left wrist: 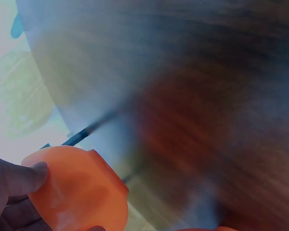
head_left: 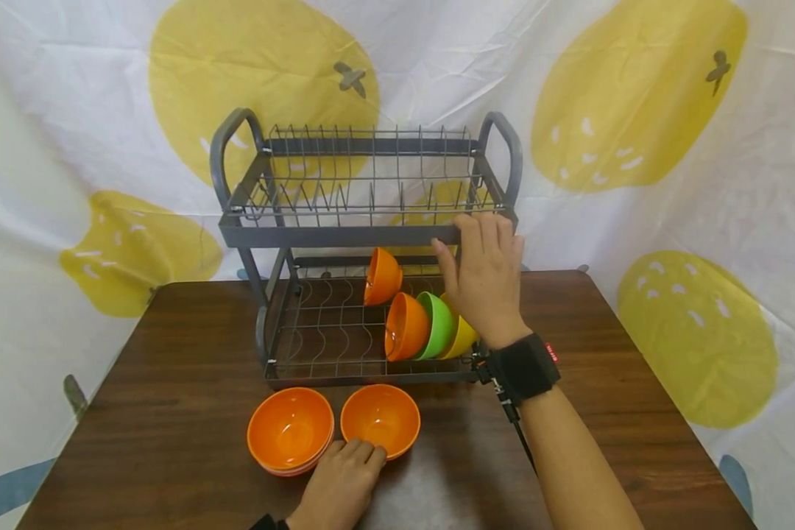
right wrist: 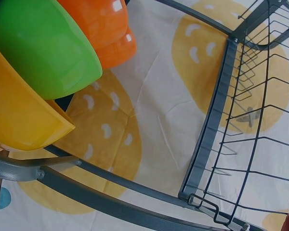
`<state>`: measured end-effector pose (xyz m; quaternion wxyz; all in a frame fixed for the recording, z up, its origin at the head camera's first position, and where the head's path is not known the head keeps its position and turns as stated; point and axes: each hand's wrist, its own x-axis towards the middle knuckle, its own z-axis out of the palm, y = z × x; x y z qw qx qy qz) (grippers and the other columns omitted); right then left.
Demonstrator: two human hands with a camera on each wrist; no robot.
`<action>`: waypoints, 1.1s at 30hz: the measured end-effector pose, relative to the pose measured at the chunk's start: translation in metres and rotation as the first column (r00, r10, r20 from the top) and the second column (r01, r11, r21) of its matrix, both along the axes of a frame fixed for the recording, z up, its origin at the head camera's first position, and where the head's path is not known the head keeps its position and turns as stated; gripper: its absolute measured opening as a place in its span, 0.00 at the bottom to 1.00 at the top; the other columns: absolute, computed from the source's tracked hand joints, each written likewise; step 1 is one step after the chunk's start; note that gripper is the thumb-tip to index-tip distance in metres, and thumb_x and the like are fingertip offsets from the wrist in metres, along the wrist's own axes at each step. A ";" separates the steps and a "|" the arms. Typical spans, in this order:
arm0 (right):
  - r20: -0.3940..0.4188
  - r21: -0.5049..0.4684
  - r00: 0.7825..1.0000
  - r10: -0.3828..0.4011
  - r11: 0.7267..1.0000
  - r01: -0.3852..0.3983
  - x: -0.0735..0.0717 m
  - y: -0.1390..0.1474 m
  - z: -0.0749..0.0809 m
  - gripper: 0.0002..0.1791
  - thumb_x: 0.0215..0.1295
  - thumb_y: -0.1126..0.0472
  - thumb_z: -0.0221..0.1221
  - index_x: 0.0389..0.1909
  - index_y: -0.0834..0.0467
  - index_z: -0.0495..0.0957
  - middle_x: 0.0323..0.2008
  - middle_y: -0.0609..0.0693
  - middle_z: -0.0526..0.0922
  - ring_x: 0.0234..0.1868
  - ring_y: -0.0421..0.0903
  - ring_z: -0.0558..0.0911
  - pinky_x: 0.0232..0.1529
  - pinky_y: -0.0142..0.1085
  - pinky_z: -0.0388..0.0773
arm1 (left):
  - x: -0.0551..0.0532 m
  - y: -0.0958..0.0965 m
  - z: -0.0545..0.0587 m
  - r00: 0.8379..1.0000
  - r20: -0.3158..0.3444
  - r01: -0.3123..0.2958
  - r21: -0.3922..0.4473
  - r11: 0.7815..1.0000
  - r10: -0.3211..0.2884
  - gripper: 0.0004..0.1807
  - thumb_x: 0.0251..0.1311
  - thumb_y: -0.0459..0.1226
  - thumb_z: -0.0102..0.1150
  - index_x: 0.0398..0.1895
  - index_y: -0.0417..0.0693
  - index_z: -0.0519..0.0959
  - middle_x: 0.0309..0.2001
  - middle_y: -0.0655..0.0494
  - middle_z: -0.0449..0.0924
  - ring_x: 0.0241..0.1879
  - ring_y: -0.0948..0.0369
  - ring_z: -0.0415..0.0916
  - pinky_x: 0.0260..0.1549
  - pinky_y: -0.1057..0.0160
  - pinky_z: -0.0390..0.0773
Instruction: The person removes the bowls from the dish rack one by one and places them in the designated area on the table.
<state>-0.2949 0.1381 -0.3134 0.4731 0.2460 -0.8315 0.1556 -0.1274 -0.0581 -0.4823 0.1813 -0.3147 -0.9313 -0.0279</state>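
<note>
Watching remotely, I'm seeing the left hand [head_left: 344, 480] pinching the near rim of an orange bowl [head_left: 380, 418] on the table [head_left: 185, 397], the rack [head_left: 305, 237] standing just beyond it; the right hand [head_left: 486, 283], farther off, is gripping the rack's upper front.

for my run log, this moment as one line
left hand: grips orange bowl | right hand: holds rack | lower shelf: green bowl, yellow bowl, orange bowls
</note>
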 end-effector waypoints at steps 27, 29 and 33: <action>-0.001 -0.014 1.000 0.008 1.000 -0.008 0.001 0.000 0.000 0.20 0.68 0.48 0.47 0.47 0.61 0.67 0.40 0.57 0.68 0.44 0.56 0.63 0.35 0.49 0.57 | -0.003 -0.002 -0.017 0.979 0.204 -0.013 -0.059 0.998 0.025 0.05 0.51 0.31 0.60 0.32 0.45 0.76 0.26 0.55 0.76 0.26 0.61 0.71 0.18 0.64 0.71; -0.003 -0.013 1.000 0.008 1.000 -0.008 0.001 0.000 0.000 0.20 0.68 0.48 0.48 0.47 0.61 0.67 0.40 0.57 0.68 0.44 0.56 0.63 0.35 0.49 0.57 | -0.004 -0.002 -0.016 0.974 0.222 -0.020 -0.067 0.998 0.034 0.06 0.51 0.31 0.59 0.33 0.45 0.76 0.27 0.55 0.76 0.27 0.61 0.71 0.19 0.63 0.72; -0.003 -0.004 1.000 0.006 1.000 -0.006 0.001 0.000 0.001 0.20 0.68 0.48 0.47 0.47 0.61 0.67 0.40 0.57 0.68 0.44 0.56 0.63 0.35 0.49 0.57 | -0.004 -0.002 -0.015 0.974 0.224 -0.023 -0.073 0.997 0.039 0.06 0.52 0.31 0.59 0.33 0.45 0.76 0.27 0.55 0.76 0.27 0.61 0.71 0.19 0.63 0.72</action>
